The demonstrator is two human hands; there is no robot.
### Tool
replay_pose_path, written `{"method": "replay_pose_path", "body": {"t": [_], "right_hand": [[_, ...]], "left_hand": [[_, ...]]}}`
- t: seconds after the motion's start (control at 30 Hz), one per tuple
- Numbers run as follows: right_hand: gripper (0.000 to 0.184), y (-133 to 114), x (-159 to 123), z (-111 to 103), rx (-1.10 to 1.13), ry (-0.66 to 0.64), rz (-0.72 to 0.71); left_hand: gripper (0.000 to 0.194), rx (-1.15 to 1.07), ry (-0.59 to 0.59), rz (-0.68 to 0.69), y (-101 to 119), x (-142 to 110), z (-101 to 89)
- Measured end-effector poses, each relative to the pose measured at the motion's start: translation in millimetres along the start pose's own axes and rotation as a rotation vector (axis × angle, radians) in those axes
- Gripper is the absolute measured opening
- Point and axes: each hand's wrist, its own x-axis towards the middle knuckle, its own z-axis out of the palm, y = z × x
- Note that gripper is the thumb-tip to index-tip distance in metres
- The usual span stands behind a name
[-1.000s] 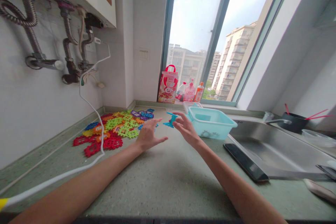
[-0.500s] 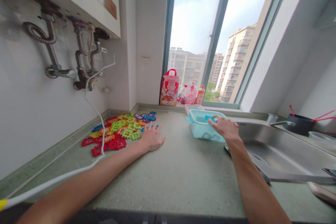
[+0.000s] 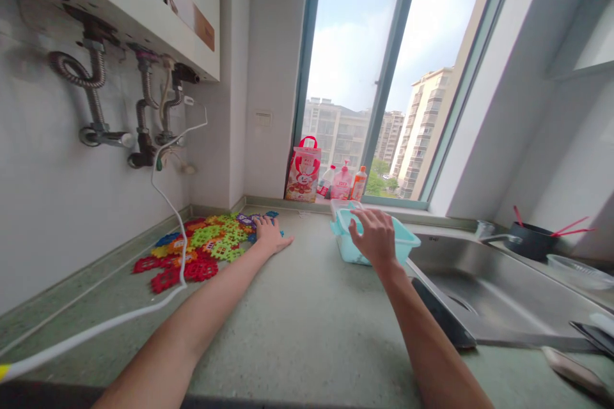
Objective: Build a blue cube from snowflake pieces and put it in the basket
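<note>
My left hand (image 3: 269, 236) reaches over the right edge of a pile of colourful plastic gear-shaped building pieces (image 3: 230, 230). Its fingers are stretched forward and the thumb sticks out to the right, close to the purple (image 3: 245, 220) and blue pieces. My right hand (image 3: 377, 236) is over the near side of a light-blue plastic bin (image 3: 405, 241), fingers apart and slightly curved. I see nothing in it. Grey shapes show faintly through the bin's wall; my right hand covers part of the inside.
A white cable (image 3: 139, 312) crosses the pile and the green countertop (image 3: 297, 332). Right of the bin is a steel sink (image 3: 499, 287), with a dark flat object (image 3: 444, 316) along its edge. A red-handled bag (image 3: 304, 172) and several bottles (image 3: 341, 182) stand by the window.
The blue piece in my right hand is gone from view, and that hand has moved left over the bin. My left hand has shifted slightly forward and left. The camera view has tilted up slightly.
</note>
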Motion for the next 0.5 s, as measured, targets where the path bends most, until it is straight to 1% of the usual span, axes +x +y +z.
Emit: {"method": "replay_pose_path", "body": {"t": [0.1,0.2,0.27,0.33,0.4,0.5], "right_hand": [[0.026,-30,-4,8,0.148,-0.020,-0.138],[0.030,-54,-11,17,0.274,-0.128,-0.221],[0.033,-65,-16,24,0.357,-0.211,-0.250],[0.034,-73,-23,32,0.445,-0.264,-0.232],[0.035,-80,-32,42,0.555,-0.294,-0.185],[0.034,-87,-48,66,0.727,-0.326,-0.045]], "left_hand": [[0.095,-0.021,0.011,0.040,2,-5,-2.6],[0.077,-0.038,0.040,0.094,4,-18,-7.2],[0.073,-0.046,0.050,0.129,5,-31,-9.3],[0.072,-0.076,0.063,0.173,4,-45,-10.4],[0.069,-0.136,0.075,0.237,-1,-63,-11.4],[0.063,-0.231,0.093,0.377,-12,-90,-14.2]]}}
